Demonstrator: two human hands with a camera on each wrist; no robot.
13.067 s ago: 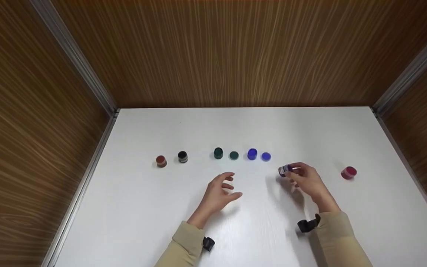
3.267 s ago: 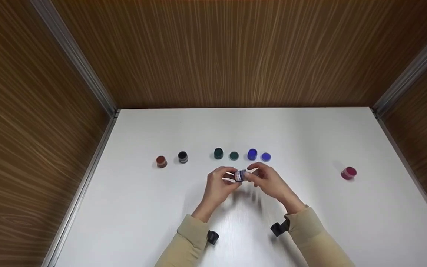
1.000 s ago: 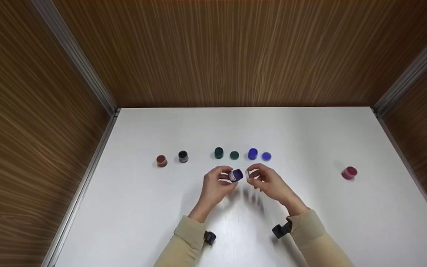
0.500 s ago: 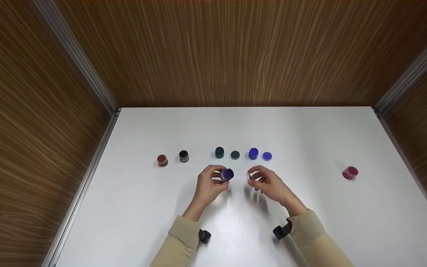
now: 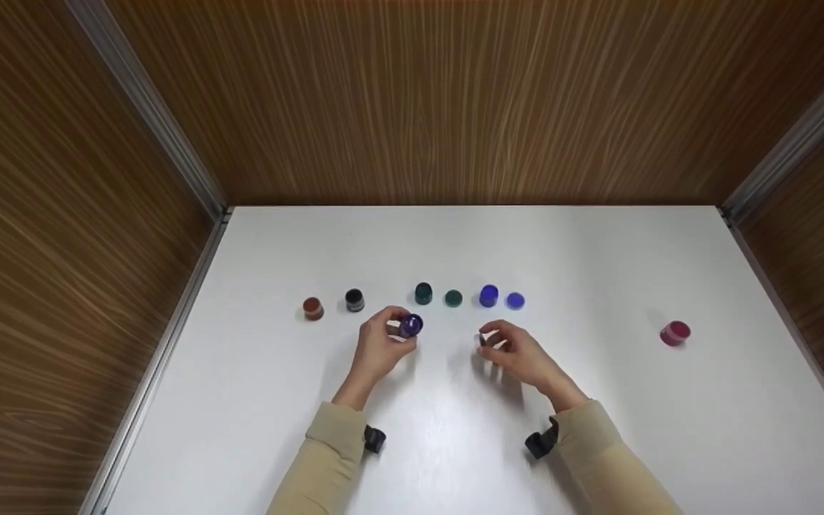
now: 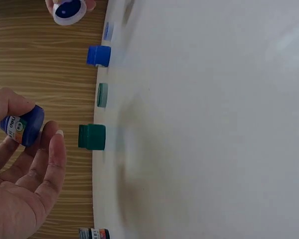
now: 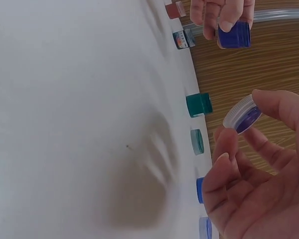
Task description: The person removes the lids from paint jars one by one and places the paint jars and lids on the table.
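Note:
My left hand (image 5: 378,347) grips a small purple paint jar (image 5: 411,325) above the table, its mouth uncovered and tilted toward the camera. In the left wrist view the jar's label (image 6: 15,128) shows between thumb and fingers. My right hand (image 5: 523,357) pinches the jar's clear-rimmed lid (image 7: 243,114) by its edge, with purple paint on the inner face. The two hands are apart, lid to the right of the jar. Behind them stand an open green jar (image 5: 423,293) with its lid (image 5: 453,298) beside it, and an open blue jar (image 5: 488,295) with its lid (image 5: 516,300).
A brownish-red jar (image 5: 313,308) and a black jar (image 5: 355,300) stand to the left on the white table (image 5: 240,429). A crimson jar (image 5: 675,332) stands far right. Wood-grain panels (image 5: 412,107) wall the table at the back and sides.
The purple jar was carried in from the right and passed to my left hand, and its lid came off. My left hand has since moved left with the jar; the right hand stays nearly still.

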